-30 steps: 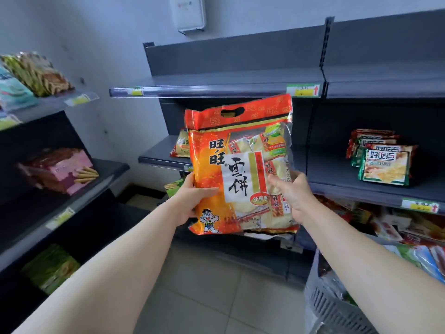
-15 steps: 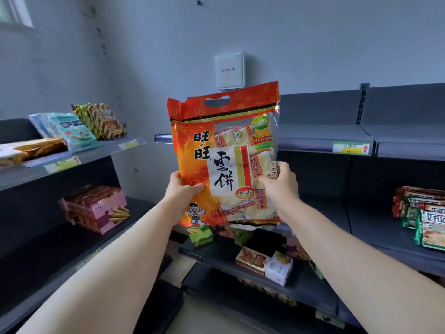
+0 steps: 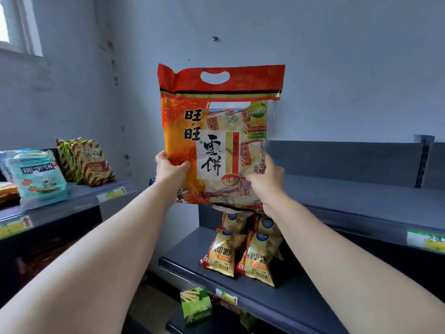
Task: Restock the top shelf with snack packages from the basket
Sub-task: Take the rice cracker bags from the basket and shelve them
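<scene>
- Far left, a pale window frame (image 3: 21, 25) sits high up in the corner of the grey painted wall (image 3: 337, 68).
- Under it is a dark grey side shelf (image 3: 79, 197). A light blue plastic snack packet (image 3: 39, 179) with a cartoon animal on it stands near the front edge, and some brown-and-green striped foil packets (image 3: 88, 162) are just beside it, further back. A yellow-green price tag (image 3: 112, 194) is clipped on the front rail.
- The left hand (image 3: 169, 168) grips the left edge of a big red-and-orange plastic rice cracker bag (image 3: 216, 131), thumb across the front and fingers wrapped behind.
- The rice cracker bag has a cut-out carry handle up top and a clear window showing the little wrapped packs inside. It's held upright in front of the wall, at the left end of the dark grey metal top shelf (image 3: 361, 196). Honestly can't tell if its bottom edge touches the shelf or not.
- The right hand (image 3: 265, 180) pinches the bag's lower right edge, thumb on the front, fingers hidden behind.
- Below the bag, two yellow chip bags with red corners (image 3: 221, 253) stand side by side on the dark lower shelf (image 3: 185, 254), with more of the same behind them. A green cardboard box (image 3: 196, 303) sits one level further down.
- Far right, a green-and-yellow price label (image 3: 425, 239) is on the top shelf's front rail.
</scene>
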The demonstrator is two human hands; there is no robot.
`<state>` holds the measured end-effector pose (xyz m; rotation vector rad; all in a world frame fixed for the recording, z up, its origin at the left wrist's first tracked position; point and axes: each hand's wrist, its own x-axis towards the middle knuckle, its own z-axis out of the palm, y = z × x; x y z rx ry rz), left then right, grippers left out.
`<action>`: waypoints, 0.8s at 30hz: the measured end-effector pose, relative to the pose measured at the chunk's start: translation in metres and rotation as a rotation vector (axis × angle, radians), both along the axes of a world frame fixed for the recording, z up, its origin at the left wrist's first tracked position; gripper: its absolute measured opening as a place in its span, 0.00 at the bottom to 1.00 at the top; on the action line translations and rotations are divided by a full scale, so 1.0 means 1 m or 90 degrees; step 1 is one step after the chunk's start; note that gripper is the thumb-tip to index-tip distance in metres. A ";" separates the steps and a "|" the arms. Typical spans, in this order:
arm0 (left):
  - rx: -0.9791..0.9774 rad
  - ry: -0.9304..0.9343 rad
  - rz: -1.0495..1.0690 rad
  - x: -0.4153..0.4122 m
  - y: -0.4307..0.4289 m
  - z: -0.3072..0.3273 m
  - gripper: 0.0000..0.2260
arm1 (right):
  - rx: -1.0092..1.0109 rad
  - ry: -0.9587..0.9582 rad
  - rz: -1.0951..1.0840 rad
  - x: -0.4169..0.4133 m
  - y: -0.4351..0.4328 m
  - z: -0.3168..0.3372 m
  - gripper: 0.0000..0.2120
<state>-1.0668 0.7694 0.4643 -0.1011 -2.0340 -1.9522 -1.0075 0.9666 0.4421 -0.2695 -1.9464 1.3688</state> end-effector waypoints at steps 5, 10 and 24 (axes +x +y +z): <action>0.011 0.025 0.041 -0.062 0.006 0.016 0.20 | 0.007 0.043 0.057 -0.063 0.008 0.017 0.27; 0.001 0.055 0.072 -0.124 0.017 0.023 0.17 | -0.004 0.057 0.084 -0.113 0.006 0.015 0.40; -0.075 -0.021 -0.038 -0.313 0.016 0.000 0.29 | -0.032 -0.002 0.036 -0.261 -0.034 -0.007 0.32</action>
